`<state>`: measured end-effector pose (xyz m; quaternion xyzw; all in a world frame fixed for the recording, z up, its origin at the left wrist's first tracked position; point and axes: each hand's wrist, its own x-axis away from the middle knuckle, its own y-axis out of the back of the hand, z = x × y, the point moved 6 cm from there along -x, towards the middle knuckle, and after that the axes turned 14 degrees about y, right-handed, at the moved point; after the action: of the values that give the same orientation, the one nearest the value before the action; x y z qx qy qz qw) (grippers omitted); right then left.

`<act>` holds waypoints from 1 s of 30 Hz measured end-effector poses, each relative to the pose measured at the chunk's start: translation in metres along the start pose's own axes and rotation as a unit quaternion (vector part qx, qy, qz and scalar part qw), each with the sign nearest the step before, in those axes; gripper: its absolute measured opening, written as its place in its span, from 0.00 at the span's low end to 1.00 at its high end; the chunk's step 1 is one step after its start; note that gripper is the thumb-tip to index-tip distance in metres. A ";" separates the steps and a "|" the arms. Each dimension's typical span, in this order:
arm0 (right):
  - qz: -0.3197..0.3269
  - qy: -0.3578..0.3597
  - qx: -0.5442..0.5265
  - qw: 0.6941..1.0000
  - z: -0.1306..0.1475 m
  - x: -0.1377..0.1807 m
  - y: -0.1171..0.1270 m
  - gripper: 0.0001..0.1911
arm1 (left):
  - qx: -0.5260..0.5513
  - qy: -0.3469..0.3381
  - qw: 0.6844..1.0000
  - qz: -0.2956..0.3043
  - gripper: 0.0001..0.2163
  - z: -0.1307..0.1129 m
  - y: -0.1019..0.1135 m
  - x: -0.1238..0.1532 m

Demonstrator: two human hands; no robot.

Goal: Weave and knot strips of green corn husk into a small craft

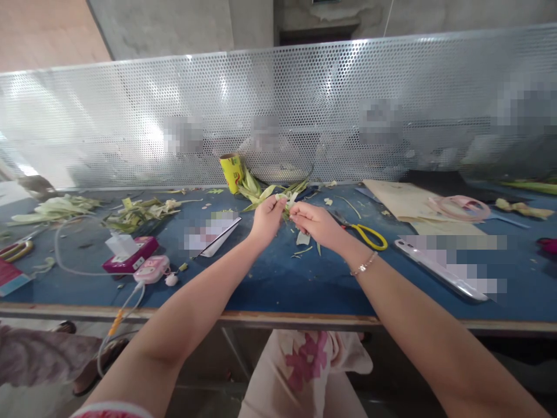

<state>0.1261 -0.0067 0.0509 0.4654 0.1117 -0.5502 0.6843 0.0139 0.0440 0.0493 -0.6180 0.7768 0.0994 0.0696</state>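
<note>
My left hand [266,219] and my right hand [314,223] meet over the middle of the blue table [278,278]. Both pinch a small pale green leaf piece [287,203] between their fingertips. A pile of green leaf strips [261,191] lies just behind the hands. Yellow-handled scissors [368,233] rest on the table right beside my right wrist, which wears a bead bracelet [364,265]. A few leaf scraps [303,239] lie under the hands.
A yellow roll [231,170] stands by the perforated metal screen [278,110]. More leaf strips [56,208] lie far left. A pink charger box [130,253] with a cable, a pink device [151,269], brown paper [404,200], a pink ring [459,207] and a phone [439,270] lie around.
</note>
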 end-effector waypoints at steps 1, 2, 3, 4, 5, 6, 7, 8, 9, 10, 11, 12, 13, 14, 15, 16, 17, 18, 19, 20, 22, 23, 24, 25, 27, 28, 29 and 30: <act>0.001 -0.001 -0.001 1.000 0.000 0.000 0.000 0.06 | -0.009 0.007 1.000 -0.005 0.18 0.001 0.000 0.000; 0.003 -0.002 -0.001 1.000 -0.001 0.000 0.000 0.06 | -0.017 0.015 1.000 -0.010 0.17 0.001 0.000 0.000; 0.004 -0.003 0.003 1.000 -0.001 0.000 0.000 0.07 | -0.025 0.021 0.999 -0.012 0.17 0.001 0.001 0.000; 0.005 -0.003 0.013 1.000 -0.001 0.000 0.000 0.07 | -0.031 0.022 0.999 -0.011 0.17 0.001 0.001 0.000; 0.007 0.000 0.031 0.999 0.000 0.001 0.001 0.06 | -0.041 0.018 0.999 -0.010 0.17 0.000 0.001 0.000; 0.007 0.005 0.058 0.998 0.001 0.001 0.002 0.07 | -0.057 0.006 0.998 -0.008 0.17 -0.001 0.002 0.000; 0.005 0.016 0.089 0.996 0.003 0.002 0.004 0.07 | -0.075 -0.012 0.997 -0.008 0.17 -0.004 0.003 0.000; -0.006 0.035 0.122 0.992 0.006 0.002 0.006 0.07 | -0.094 -0.034 0.995 -0.009 0.18 -0.007 0.003 0.000; -0.026 0.060 0.153 0.986 0.010 0.003 0.010 0.07 | -0.111 -0.057 0.992 -0.011 0.18 -0.011 0.003 0.001; -0.052 0.090 0.180 0.978 0.015 0.003 0.014 0.06 | -0.128 -0.078 0.989 -0.014 0.18 -0.014 0.004 0.002; -0.078 0.121 0.205 0.968 0.019 0.004 0.018 0.05 | -0.144 -0.093 0.985 -0.016 0.19 -0.016 0.003 0.004; -0.096 0.148 0.229 0.957 0.023 0.005 0.021 0.04 | -0.160 -0.103 0.982 -0.016 0.19 -0.018 0.003 0.005; -0.100 0.169 0.252 0.947 0.025 0.005 0.023 0.03 | -0.174 -0.108 0.979 -0.012 0.20 -0.019 0.001 0.006; -0.088 0.181 0.273 0.941 0.025 0.005 0.022 0.04 | -0.185 -0.111 0.976 -0.005 0.20 -0.020 -0.001 0.007; -0.066 0.184 0.288 0.937 0.024 0.004 0.021 0.06 | -0.191 -0.111 0.975 0.005 0.20 -0.020 -0.002 0.008; -0.041 0.177 0.295 0.938 0.022 0.003 0.019 0.05 | -0.192 -0.106 0.975 0.018 0.20 -0.019 -0.004 0.008; -0.015 0.163 0.293 0.942 0.018 0.003 0.017 0.04 | -0.187 -0.096 0.977 0.032 0.20 -0.017 -0.005 0.007; 0.011 0.148 0.283 0.947 0.015 0.003 0.015 0.03 | -0.177 -0.082 0.980 0.043 0.20 -0.014 -0.005 0.006; 0.033 0.134 0.269 0.953 0.012 0.003 0.012 0.03 | -0.166 -0.065 0.983 0.053 0.19 -0.011 -0.005 0.004; 0.050 0.121 0.254 0.958 0.010 0.003 0.010 0.04 | -0.154 -0.047 0.985 0.061 0.19 -0.008 -0.004 0.002; 0.069 0.103 0.228 0.966 0.008 0.003 0.006 0.06 | -0.133 -0.020 0.988 0.080 0.19 -0.003 -0.004 -0.001; 0.070 0.098 0.220 0.968 0.008 0.003 0.004 0.07 | -0.121 -0.012 0.988 0.091 0.19 -0.001 -0.005 -0.002; 0.067 0.094 0.214 0.970 0.008 0.003 0.003 0.07 | -0.103 -0.003 0.989 0.104 0.19 0.000 -0.007 -0.002; 0.062 0.093 0.210 0.971 0.009 0.003 0.002 0.07 | -0.072 0.010 0.990 0.116 0.19 0.000 -0.008 -0.001; 0.046 0.099 0.208 0.972 0.011 0.002 0.003 0.07 | 0.017 0.050 0.990 0.130 0.17 0.002 -0.010 0.000; 0.033 0.100 0.210 0.972 0.011 0.002 0.004 0.07 | 0.066 0.073 0.987 0.130 0.16 0.002 -0.011 0.001; 0.017 0.100 0.214 0.972 0.012 0.002 0.006 0.07 | 0.107 0.094 0.981 0.131 0.14 0.003 -0.011 0.002; 0.000 0.098 0.218 0.971 0.012 0.002 0.008 0.08 | 0.138 0.111 0.975 0.133 0.12 0.003 -0.012 0.003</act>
<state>0.1296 -0.0172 0.0603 0.6551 0.0559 -0.5127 0.5522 0.0252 0.0393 0.0446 -0.5004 0.8613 -0.0694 0.0537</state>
